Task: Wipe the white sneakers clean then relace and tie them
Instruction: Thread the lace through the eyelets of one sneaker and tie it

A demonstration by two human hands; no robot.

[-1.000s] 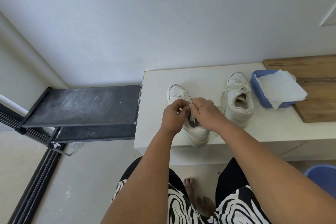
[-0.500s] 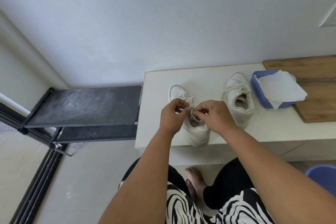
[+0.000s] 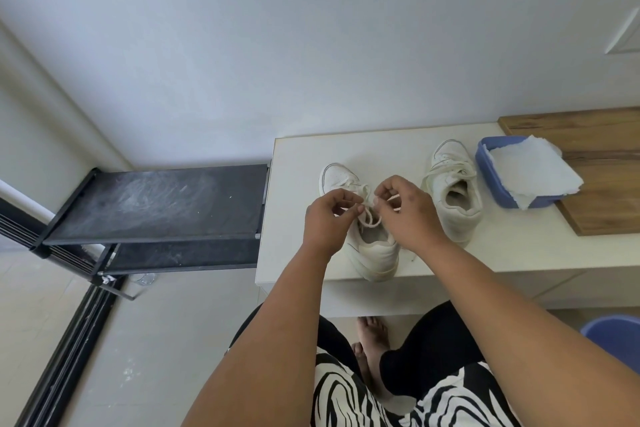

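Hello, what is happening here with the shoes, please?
A person is tying the lace of the near white sneaker on the white table. The left hand and the right hand each pinch part of the lace above the shoe's opening. The second sneaker stands to the right, laced, beside a blue tub that holds a white paper towel.

You will find nothing to read here: no word, brand, number or sign is legible on any surface in the frame. The two white sneakers near the centre show only plain stitching, too small for any logo to be made out.
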